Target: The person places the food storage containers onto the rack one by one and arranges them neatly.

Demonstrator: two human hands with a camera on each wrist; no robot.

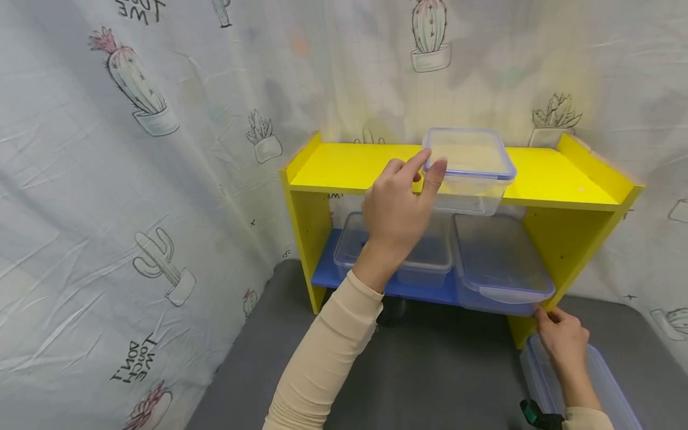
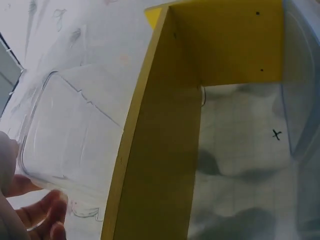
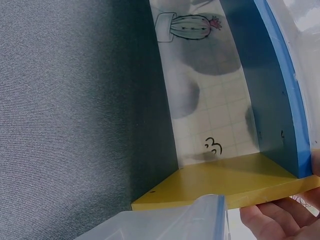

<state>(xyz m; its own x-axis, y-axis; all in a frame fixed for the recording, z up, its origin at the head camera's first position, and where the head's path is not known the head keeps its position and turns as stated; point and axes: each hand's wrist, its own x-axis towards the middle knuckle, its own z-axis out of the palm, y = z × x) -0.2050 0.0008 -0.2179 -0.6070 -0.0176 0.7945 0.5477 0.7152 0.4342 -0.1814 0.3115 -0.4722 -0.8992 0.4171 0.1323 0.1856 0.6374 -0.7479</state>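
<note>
A clear lidded food container (image 1: pixel 467 200) sits on the yellow top board of a shelf unit (image 1: pixel 344 167), jutting past its front edge. My left hand (image 1: pixel 400 209) is at the container's left front corner, thumb and index finger extended against it. The left wrist view shows this hand's fingers (image 2: pixel 47 212) by the container's edge; their full contact is hidden. Low on the shelf's right side, my right hand (image 1: pixel 564 343) grips the front edge of the yellow panel. In the right wrist view its fingers (image 3: pixel 272 220) lie on the panel's outer side, with the thumb near the blue board.
On the blue lower board (image 1: pixel 325 269) stand clear containers, including a large one (image 1: pixel 500 257) at right and one (image 1: pixel 427 257) behind my left forearm. Another container (image 1: pixel 607 376) lies on the grey surface (image 1: pixel 446 370) under my right arm. A cactus-print curtain (image 1: pixel 204 149) hangs behind.
</note>
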